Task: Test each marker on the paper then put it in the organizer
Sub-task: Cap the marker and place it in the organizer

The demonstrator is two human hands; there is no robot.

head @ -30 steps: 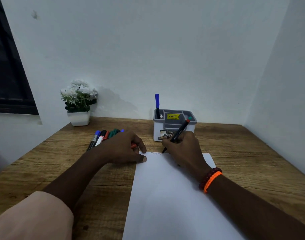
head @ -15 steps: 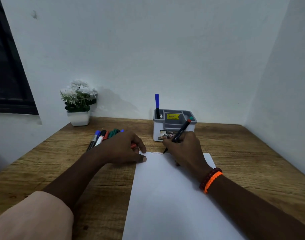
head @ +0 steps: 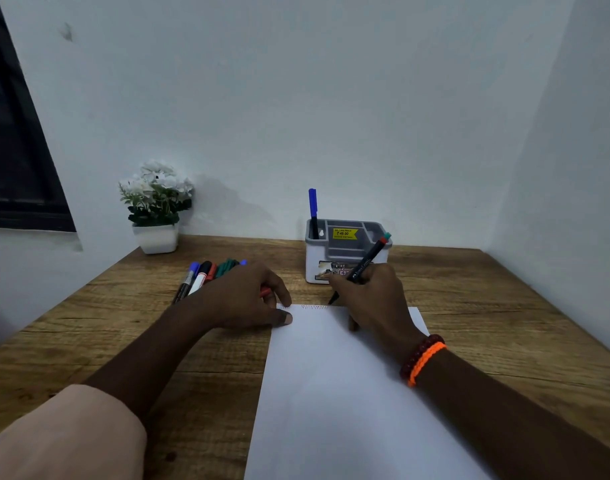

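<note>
Paper point(head: 334, 393) lies nearest on the desk point(head: 504, 323). Left hand point(head: 243, 299) pins its 10 o'clock corner, fingers curled around a red cap. Right hand point(head: 373, 299) grips a black marker point(head: 360, 268), tip at the top edge. Organizer point(head: 345, 252) stands at 12 o'clock; loose markers point(head: 206, 273) at 11.

The counter point(head: 487, 306) is closed in by a wall point(head: 331, 116) at the back and another point(head: 573, 168) on the right. The organizer point(head: 345, 261) stands near the back wall, with one blue marker point(head: 312, 209) upright in its rear left compartment; the other compartments are seen open from above. The way to it from the front is partly barred by the right hand point(head: 373, 299) and its tilted marker point(head: 364, 266). Bare counter lies right of the organizer and the paper point(head: 331, 393). To the left, room is taken by the left hand point(head: 244, 296), a heap of markers point(head: 210, 275) and a plant point(head: 156, 206).
</note>
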